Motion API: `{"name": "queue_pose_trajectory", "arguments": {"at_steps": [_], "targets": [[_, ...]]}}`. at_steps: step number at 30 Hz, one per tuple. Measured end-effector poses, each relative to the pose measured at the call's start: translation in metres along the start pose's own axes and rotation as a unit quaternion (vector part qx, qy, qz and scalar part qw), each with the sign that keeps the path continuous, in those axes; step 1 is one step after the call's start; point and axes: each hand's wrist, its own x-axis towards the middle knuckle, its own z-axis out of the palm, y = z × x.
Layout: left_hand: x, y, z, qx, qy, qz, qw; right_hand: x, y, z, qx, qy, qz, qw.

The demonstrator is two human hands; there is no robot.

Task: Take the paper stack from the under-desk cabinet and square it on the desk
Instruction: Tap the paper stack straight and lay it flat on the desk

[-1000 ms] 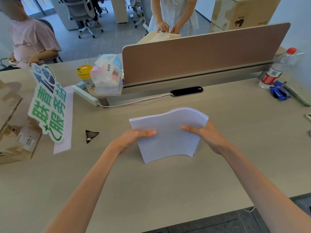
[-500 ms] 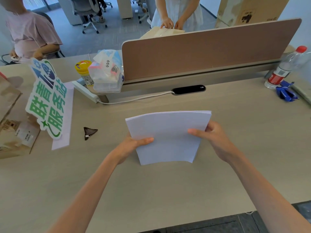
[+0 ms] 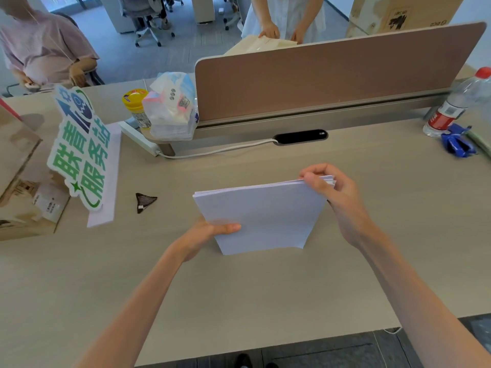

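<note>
The thick white paper stack (image 3: 261, 216) stood on edge on the pale wood-grain counter (image 3: 239, 293), in front of the brown desk divider panel (image 3: 332, 73). Half a second earlier the right hand (image 3: 336, 197) had gripped the stack's side; now it had risen to the top right corner, fingers curled over fanned sheets. The left hand (image 3: 210, 236) pinched the lower left edge. Judging by this, squaring was under way, with the corner not yet flush.

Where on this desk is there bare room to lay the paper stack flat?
Bare desk lies in front of the stack, between both forearms, and right of the right hand up to the stapler. The left side is crowded: sign, black scrap, cardboard box.
</note>
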Motion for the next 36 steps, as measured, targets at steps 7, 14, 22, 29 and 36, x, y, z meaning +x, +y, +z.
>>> {"name": "queue_pose_trajectory", "arguments": {"at_steps": [7, 14, 22, 29, 36], "targets": [[0.008, 0.006, -0.006, 0.067, -0.033, -0.016, 0.997, 0.006, 0.023, -0.016, -0.112, -0.181, 0.133, 0.968], [0.022, 0.011, -0.023, 0.059, -0.052, -0.031, 0.996, 0.030, 0.026, 0.006, -0.090, -0.157, 0.127, 0.975], [0.069, 0.013, -0.075, -0.009, -0.024, -0.068, 0.997, 0.108, 0.061, 0.048, -0.075, -0.117, 0.176, 0.974], [0.136, -0.020, -0.088, -0.179, 0.119, -0.112, 0.970, 0.169, 0.128, 0.075, -0.083, 0.019, 0.256, 0.963], [0.165, -0.041, -0.096, -0.052, 0.133, -0.134, 0.981, 0.195, 0.176, 0.086, -0.214, 0.063, 0.274, 0.936]]}}
